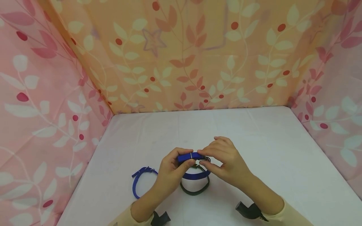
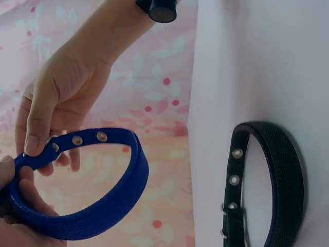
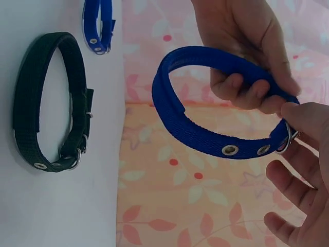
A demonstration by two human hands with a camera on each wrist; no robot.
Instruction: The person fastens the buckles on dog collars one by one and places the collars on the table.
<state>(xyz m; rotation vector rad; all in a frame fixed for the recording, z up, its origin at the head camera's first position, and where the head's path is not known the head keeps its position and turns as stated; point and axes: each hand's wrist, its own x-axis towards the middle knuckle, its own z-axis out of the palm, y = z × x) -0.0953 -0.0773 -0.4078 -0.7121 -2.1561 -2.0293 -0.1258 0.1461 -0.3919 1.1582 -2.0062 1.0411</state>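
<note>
A blue pet collar (image 1: 195, 176), closed into a loop with metal eyelets, is held up above the table between both hands. My left hand (image 1: 171, 169) grips the strap on its left side, thumb in front and fingers behind. At the collar's right, my right hand (image 1: 227, 160) pinches the strap beside the metal ring (image 3: 288, 138), thumb against fingers. The buckle is mostly hidden by the fingers. A dark green collar (image 3: 25, 98), also looped and buckled, lies on the table below the held one.
Another blue collar (image 1: 135, 185) lies looped on the white table (image 1: 135, 135), left of the left hand and partly behind it. Patterned cloth (image 1: 181, 62) hangs at the back and both sides. Dark wrist-camera mounts (image 1: 249, 211) sit on both forearms.
</note>
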